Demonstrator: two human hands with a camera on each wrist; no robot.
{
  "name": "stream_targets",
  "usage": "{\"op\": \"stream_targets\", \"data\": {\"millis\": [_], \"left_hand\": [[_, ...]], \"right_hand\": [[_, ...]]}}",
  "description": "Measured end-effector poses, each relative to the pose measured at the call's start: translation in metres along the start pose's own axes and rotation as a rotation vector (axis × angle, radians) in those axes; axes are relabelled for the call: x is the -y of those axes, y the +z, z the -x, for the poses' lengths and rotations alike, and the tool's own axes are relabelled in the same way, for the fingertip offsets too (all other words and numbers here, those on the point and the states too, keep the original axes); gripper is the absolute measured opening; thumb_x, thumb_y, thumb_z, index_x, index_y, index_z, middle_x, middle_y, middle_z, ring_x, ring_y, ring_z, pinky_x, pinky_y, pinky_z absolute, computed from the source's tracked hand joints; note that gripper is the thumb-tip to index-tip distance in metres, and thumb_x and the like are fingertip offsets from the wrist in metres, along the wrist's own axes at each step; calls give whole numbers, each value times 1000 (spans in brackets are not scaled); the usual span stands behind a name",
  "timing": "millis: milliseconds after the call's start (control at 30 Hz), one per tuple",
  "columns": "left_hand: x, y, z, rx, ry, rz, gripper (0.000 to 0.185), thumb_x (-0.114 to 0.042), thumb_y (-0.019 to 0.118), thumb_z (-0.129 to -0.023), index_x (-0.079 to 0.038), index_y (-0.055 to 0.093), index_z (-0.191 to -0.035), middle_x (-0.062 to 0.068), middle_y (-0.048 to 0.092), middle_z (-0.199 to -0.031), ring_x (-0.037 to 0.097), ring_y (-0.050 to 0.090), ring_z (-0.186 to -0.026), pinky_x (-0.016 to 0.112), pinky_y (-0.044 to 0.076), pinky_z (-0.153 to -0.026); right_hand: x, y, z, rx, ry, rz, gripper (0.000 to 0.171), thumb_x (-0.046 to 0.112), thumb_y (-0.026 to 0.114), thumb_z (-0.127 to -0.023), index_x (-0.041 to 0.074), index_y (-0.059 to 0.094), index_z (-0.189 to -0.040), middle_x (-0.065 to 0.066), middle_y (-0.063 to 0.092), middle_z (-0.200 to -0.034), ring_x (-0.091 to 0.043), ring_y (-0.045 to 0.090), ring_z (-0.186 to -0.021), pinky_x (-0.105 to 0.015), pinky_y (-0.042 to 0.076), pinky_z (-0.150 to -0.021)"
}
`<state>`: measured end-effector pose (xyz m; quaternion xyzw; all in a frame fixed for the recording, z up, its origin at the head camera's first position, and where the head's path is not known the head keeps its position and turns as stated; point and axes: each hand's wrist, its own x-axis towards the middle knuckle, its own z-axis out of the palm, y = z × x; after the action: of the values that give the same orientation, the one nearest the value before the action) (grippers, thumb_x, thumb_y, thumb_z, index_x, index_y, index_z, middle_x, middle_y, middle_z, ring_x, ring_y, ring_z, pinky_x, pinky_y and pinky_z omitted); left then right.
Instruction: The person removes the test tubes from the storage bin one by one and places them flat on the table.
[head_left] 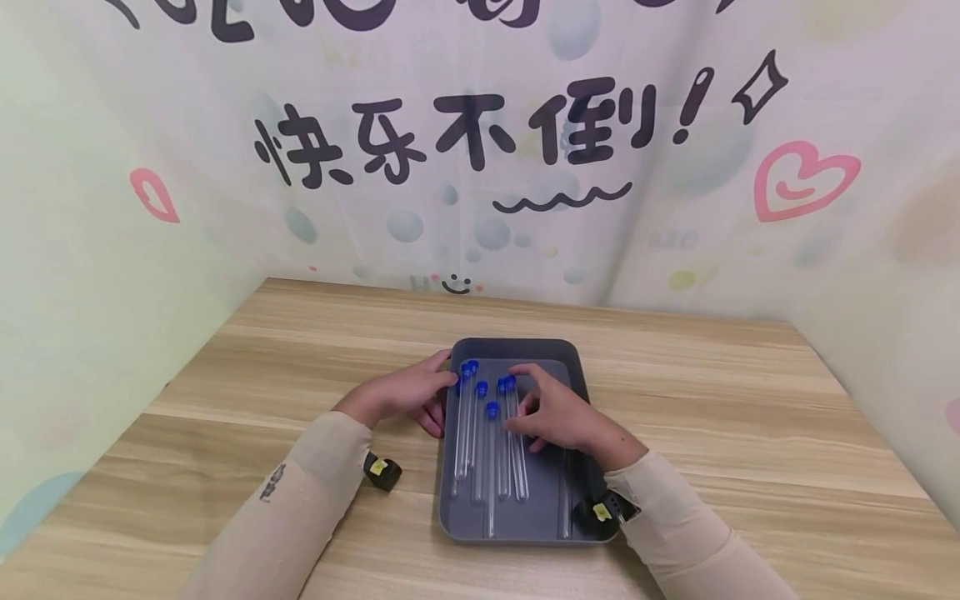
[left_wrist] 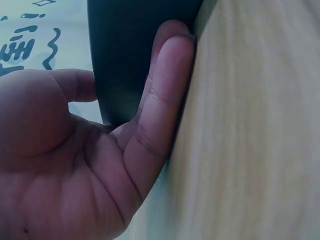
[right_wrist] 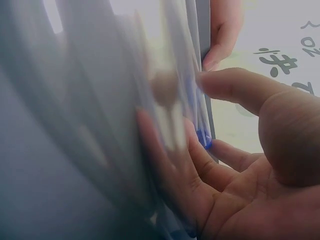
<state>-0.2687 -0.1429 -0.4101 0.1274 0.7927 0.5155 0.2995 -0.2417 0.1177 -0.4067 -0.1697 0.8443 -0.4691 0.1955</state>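
A dark grey tray is seen lying on the wooden bench, with several clear glass test tubes laid in it side by side. The left hand is placed at the tray's left rim near its far corner; in the left wrist view its grip is shown as loose, the fingers held nearly straight and pressed flat against the outer wall of the tray, the thumb kept apart on the other side, so that nothing is clasped. The right hand is laid over the tubes inside the tray. In the right wrist view its grip is seen spread wide, the fingers stretched along the glass of the test tubes and touching it, the thumb raised clear; no tube is seen to be enclosed. The tubes are lying flat on the tray floor, their long axes run from the near edge of the tray toward the far edge, roughly parallel to one another, and their blue caps are pointed away from the person, toward the printed backdrop. The caps are set at uneven depths.
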Motion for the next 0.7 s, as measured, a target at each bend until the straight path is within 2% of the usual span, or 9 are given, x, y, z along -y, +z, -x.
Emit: {"op": "stream_targets", "data": {"millis": [267, 700], "left_hand": [[-1, 1, 0, 0, -6, -2, 53, -24, 30, -109, -28, 12, -159, 21, 66, -99, 26, 71, -69, 43, 64, -66], [-2, 1, 1, -1, -12, 15, 55, -23, 30, -110, -29, 9, -160, 22, 67, -100, 26, 71, -69, 43, 64, -66]], "right_hand": [[1, 0, 1, -2, -2, -18, 83, 7, 75, -86, 8, 28, -154, -9, 58, -87, -19, 64, -64, -37, 62, -55], [1, -1, 0, -5, 20, -70, 85, 2, 72, -86, 12, 24, -156, -12, 59, -90, -19, 65, -67, -41, 62, -55]]}}
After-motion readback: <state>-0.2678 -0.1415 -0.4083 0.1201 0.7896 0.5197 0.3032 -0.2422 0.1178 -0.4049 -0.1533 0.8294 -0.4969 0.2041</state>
